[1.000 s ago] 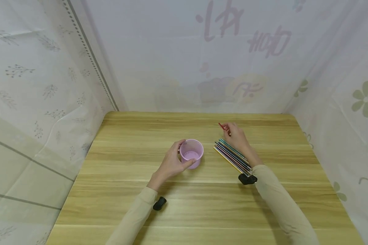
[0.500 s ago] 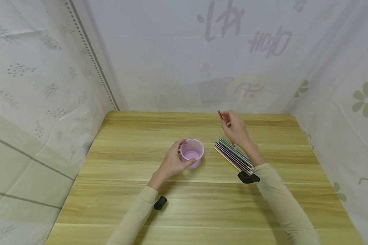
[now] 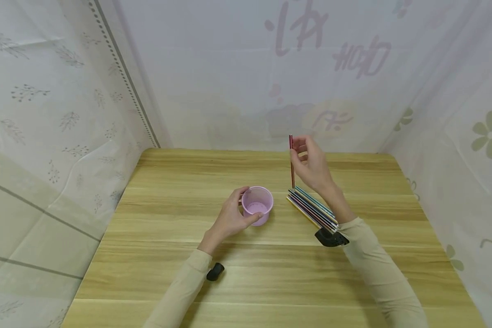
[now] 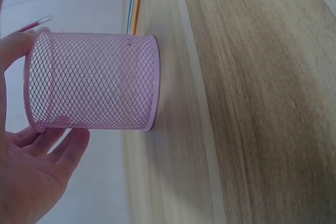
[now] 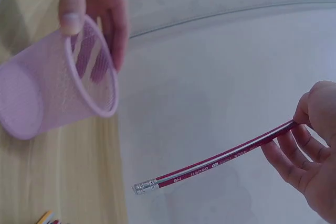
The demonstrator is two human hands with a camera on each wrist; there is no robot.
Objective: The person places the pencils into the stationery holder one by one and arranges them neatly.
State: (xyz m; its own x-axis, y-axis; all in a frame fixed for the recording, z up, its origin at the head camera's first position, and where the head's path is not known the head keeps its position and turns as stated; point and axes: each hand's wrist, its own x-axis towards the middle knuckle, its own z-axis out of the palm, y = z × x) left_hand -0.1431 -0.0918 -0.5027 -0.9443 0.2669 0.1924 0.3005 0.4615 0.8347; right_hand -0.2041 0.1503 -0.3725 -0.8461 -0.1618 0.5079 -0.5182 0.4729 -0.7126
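My left hand (image 3: 231,217) grips a pink mesh cup (image 3: 257,219) that stands upright on the table, its mouth facing up and nothing visible inside. In the left wrist view, the thumb and fingers of the left hand (image 4: 37,182) lie on opposite sides of the cup's rim end (image 4: 94,82). Up and to the right of the cup, my right hand (image 3: 315,169) pinches something red and slim (image 3: 292,171), held nearly upright. The right wrist view shows it as red, striped pencil (image 5: 210,162) with a silver eraser end; whether one or two lie together, I cannot tell.
A bundle of several coloured pencils (image 3: 311,209) lies slantwise on the wooden table (image 3: 270,282), right of the cup, close under my right wrist. Black devices (image 3: 331,238) sit at both wrists. Patterned white curtains (image 3: 213,91) border the table at back and sides.
My right hand has risen away from the table, and the red pencil has swung from slanted to nearly upright. My left hand and the cup have stayed in place.
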